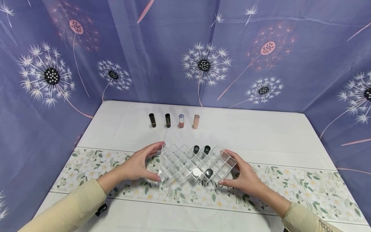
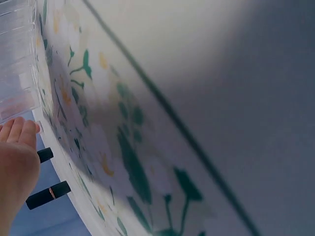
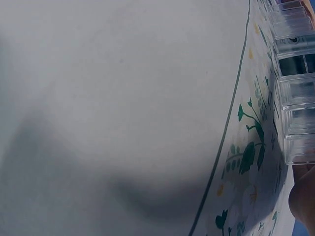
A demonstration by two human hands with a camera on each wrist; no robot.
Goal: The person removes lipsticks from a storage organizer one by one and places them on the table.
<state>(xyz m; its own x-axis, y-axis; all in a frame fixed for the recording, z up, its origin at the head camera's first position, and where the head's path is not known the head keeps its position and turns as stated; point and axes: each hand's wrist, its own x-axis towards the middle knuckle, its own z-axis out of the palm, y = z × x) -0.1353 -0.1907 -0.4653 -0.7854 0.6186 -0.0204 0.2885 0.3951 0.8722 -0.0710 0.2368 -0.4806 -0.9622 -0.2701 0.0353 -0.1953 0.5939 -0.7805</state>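
A clear lipstick organizer with diamond-shaped compartments stands on the floral strip. My left hand holds its left end, fingers at the back corner and thumb at the front. At the right end, my right hand grips it the same way. Two black-capped tubes stand in rear compartments; a white-topped tube and a black-topped one stand in front ones. In the right wrist view, clear compartment walls rise above the right hand.
Behind the organizer, a row holds two black lipsticks, a blue-capped pinkish tube and a rose-gold tube. The white table meets a purple dandelion-print curtain at the back and sides.
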